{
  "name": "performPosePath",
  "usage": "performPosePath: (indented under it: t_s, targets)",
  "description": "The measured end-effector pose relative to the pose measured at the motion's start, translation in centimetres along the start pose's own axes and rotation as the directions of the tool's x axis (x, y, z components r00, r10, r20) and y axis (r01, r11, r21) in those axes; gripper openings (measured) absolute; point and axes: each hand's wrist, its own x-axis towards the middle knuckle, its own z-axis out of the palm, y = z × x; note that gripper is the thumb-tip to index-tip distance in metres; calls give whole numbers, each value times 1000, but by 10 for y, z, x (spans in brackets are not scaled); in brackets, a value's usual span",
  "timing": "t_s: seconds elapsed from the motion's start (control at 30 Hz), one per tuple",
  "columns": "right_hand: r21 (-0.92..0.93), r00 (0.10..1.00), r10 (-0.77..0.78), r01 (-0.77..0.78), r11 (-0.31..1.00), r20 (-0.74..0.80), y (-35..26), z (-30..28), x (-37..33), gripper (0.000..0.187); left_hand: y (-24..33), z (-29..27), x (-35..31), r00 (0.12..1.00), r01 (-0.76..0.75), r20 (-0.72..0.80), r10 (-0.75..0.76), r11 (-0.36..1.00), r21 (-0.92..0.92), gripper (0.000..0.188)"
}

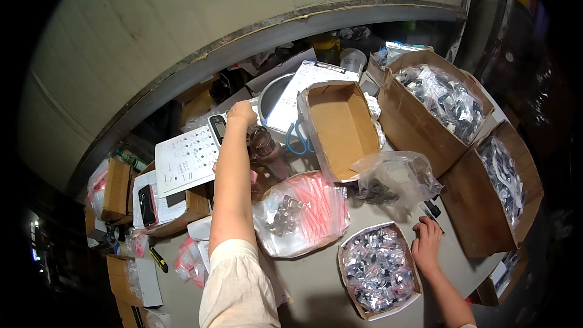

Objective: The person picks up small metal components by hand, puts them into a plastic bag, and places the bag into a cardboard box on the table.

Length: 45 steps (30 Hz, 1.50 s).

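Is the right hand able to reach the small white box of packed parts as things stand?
Probably yes: the right hand rests on the table beside the small white box, fingers spread, and nothing lies between them.

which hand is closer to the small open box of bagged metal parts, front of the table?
Right. The right hand rests at the right edge of the small box, about touching it. The left hand is far up the table at a calculator.

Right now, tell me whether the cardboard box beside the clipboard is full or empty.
Empty: the cardboard box stands open, and only its bare brown inside shows.
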Motion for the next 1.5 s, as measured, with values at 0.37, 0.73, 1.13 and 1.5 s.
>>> performPosePath:
  t_s: [0.37, 0.73, 1.13, 1.5]
  targets:
    - [51, 1000, -7, 8, 999, -22, -1, -1, -3, 30, -32, -32, -10, 929, -45, -362, -83, 942, -332, 29]
    - [35, 998, -37, 39, 999, -48, 8, 3, -6, 30, -51, -195, -163, 911, -364, -344, -226, -51, -930, 14]
    - [470, 979, -200, 187, 862, -23, 27, 35, 9, 20, -84, -11, -513, 962, 246, 188, -198, 330, -911, 20]
    - [707, 901, -302, -6, 707, 310, -93, 60, 148, 33, 50, 117, -683, 916, 11, -368, -157, 930, -367, 25]
